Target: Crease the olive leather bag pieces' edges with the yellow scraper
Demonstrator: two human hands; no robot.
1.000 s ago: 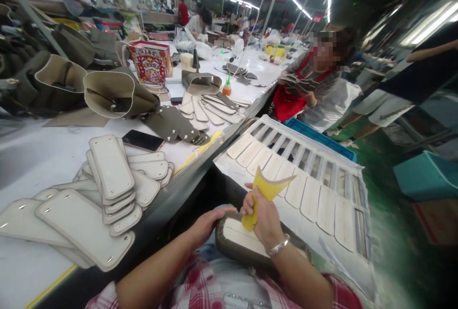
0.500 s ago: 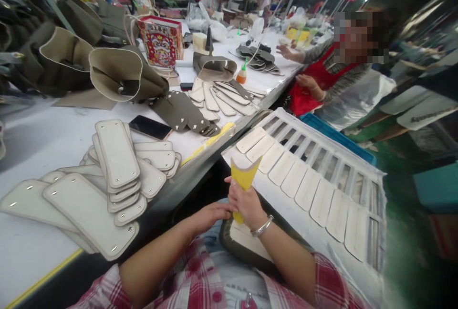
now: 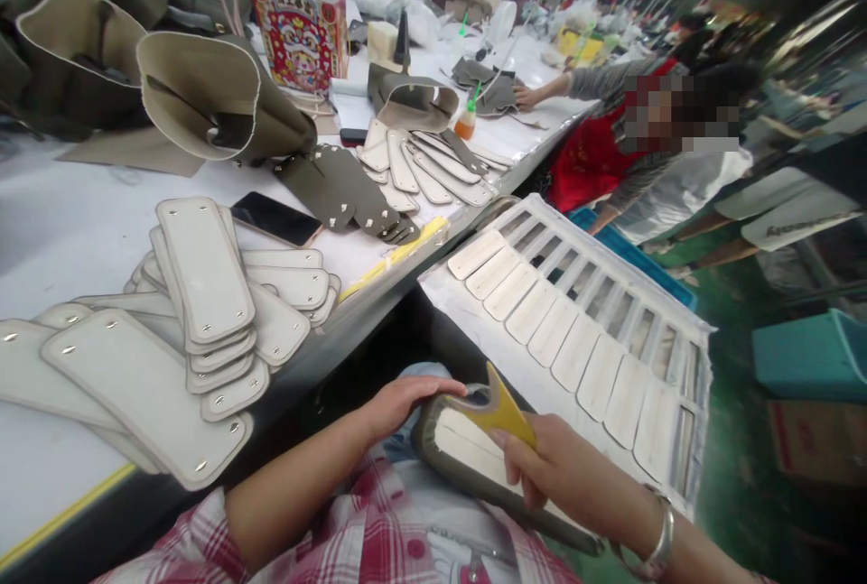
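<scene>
A yellow tool with a curved, notched end (image 3: 509,411), perhaps a scraper, is gripped in my right hand (image 3: 552,462). Its notched end lies over the near-left part of a dark olive leather bag part (image 3: 428,441) on my lap. A cream panel (image 3: 467,444) is set inside that part's raised dark edge. My left hand (image 3: 411,403) rests at the far-left end of the part with fingers stretched out along its rim. My left fingertips reach close to the tool's notch. The underside of the part is hidden.
Stacked white panels with slots (image 3: 209,277) lie on the table at left, beside a phone (image 3: 276,219). A white slatted rack (image 3: 701,403) at right carries a row of cream panels (image 3: 586,358). Olive bag bodies (image 3: 230,106) stand behind. A co-worker (image 3: 602,160) leans over at far right.
My right hand has swung right and down, tilting the yellow tool over the part. My left hand has parted from it and moved to the rim. The co-worker has leaned and reached over the table.
</scene>
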